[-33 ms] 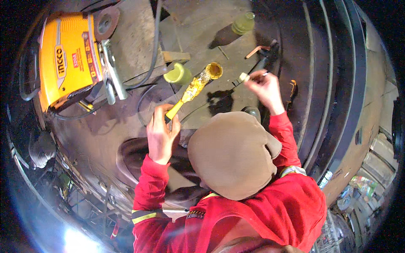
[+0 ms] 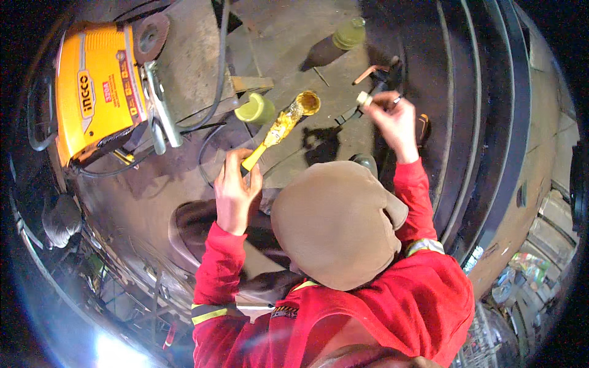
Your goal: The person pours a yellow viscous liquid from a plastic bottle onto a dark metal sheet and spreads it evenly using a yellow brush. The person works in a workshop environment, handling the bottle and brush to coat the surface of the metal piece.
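Observation:
My left hand [image 2: 236,196] is closed round the dark end of a yellow-handled tool [image 2: 256,157]. Past the handle the tool is crumpled and smeared yellow and silver. It runs to a round open rim [image 2: 308,102], brown inside; whether that is part of the tool or a separate small cup, I cannot tell. Between the fingertips of my right hand [image 2: 397,126] is a small pale cap-like piece [image 2: 364,99], held above the floor. Close to the tool's smeared part stands a light green cup [image 2: 256,109]. A pale green bottle [image 2: 350,34] stands farther off.
At the far left is a yellow welding machine [image 2: 95,92], with a grinding disc [image 2: 151,38] and metal tubes [image 2: 161,110] beside it. Cables cross the floor. A copper-coloured bent piece [image 2: 368,73] lies beyond my right hand; long dark metal bars [image 2: 488,122] run along the right.
My right hand has risen slightly and shifted a little right, with the pale piece still pinched in it. My left hand keeps its hold on the tool.

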A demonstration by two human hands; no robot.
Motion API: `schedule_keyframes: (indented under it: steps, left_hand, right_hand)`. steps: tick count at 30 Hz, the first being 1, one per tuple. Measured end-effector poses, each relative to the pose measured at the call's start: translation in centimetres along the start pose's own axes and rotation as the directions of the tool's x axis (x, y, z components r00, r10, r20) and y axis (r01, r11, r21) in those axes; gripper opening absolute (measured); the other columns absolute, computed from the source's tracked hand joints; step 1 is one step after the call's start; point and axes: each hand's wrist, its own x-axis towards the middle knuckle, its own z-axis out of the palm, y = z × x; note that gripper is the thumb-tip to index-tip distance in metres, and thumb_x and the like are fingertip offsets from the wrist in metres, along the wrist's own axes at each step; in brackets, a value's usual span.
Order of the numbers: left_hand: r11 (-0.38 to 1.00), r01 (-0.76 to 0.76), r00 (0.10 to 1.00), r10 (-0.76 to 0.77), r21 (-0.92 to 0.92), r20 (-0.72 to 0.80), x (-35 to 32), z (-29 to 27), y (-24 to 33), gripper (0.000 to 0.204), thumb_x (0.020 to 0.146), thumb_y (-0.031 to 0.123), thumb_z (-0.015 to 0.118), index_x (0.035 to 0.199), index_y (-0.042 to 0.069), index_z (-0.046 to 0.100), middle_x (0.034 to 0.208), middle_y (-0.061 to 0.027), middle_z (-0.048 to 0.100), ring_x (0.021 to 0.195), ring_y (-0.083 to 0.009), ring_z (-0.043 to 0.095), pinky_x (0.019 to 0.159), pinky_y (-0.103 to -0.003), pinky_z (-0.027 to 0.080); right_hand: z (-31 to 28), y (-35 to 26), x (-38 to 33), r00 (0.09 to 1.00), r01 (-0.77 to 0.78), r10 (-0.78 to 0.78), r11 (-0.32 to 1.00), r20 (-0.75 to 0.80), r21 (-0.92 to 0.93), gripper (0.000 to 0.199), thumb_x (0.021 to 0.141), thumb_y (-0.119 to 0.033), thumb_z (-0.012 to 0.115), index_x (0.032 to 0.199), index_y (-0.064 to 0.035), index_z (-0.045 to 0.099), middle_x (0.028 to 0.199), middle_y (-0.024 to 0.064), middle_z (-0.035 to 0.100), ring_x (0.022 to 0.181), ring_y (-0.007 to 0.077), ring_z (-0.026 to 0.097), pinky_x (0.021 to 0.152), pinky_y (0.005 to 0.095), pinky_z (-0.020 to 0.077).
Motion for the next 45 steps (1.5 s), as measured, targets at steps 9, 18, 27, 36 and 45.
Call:
schedule_keyframes:
  steps: [9,18,27,36,45]
  left_hand:
    - [1.0,-0.017,0.999,0.018,-0.012,0.044,2.5,2.1,0.4,0.024,0.08,0.005,0.063,0.102,0.006,0.053,0.089,-0.0139,0.063,0.073,-0.0334,0.062,0.062,-0.041,0.049]
    - [0.999,-0.041,0.999,0.042,-0.003,0.031,2.1,2.5,-0.3,0.026,0.078,0.004,0.063,0.102,0.005,0.053,0.092,-0.0152,0.062,0.081,-0.0359,0.061,0.07,-0.042,0.049]
    - [0.995,-0.084,0.995,0.081,0.047,0.049,2.0,2.7,-0.8,0.027,0.078,0.002,0.062,0.103,0.004,0.051,0.094,-0.0167,0.061,0.086,-0.0378,0.061,0.073,-0.044,0.05]
    - [0.998,-0.012,0.995,0.005,0.065,0.101,2.0,3.0,-0.5,0.025,0.081,0.004,0.059,0.104,0.004,0.048,0.092,-0.022,0.059,0.086,-0.0434,0.059,0.071,-0.049,0.048]
    - [1.0,-0.002,0.998,0.002,-0.005,0.064,2.1,2.1,2.4,0.025,0.08,0.001,0.06,0.101,0.003,0.047,0.083,-0.0218,0.058,0.075,-0.0431,0.059,0.065,-0.048,0.047]
  right_hand:
    - [-0.9,-4.8,14.4,0.774,0.443,-0.615,0.696,-0.151,-0.565,0.021,0.079,-0.022,0.072,0.093,-0.0063,0.072,0.082,0.0135,0.066,0.076,0.0267,0.064,0.07,0.0346,0.0514]
    - [1.1,-3.6,15.5,0.726,0.491,-0.688,0.507,0.011,-0.708,0.018,0.081,-0.02,0.07,0.091,-0.0053,0.073,0.09,0.0104,0.068,0.087,0.0262,0.063,0.076,0.0348,0.0512]
    - [1.6,-3.4,14.9,0.705,0.487,-0.709,0.478,0.006,-0.731,0.016,0.081,-0.017,0.069,0.091,-0.0055,0.073,0.092,0.0096,0.067,0.086,0.0262,0.061,0.076,0.035,0.0503]
    - [2.4,-2.8,14.5,0.595,0.412,-0.803,0.253,0.048,-0.876,0.017,0.079,-0.026,0.072,0.092,-0.0144,0.074,0.102,0.0018,0.063,0.1,0.0245,0.054,0.077,0.0371,0.0446]
    - [2.5,-2.4,14.3,0.605,0.424,-0.786,0.184,0.126,-0.887,0.023,0.082,-0.034,0.064,0.096,-0.016,0.07,0.098,0.0008,0.062,0.106,0.0243,0.05,0.077,0.0405,0.0411]
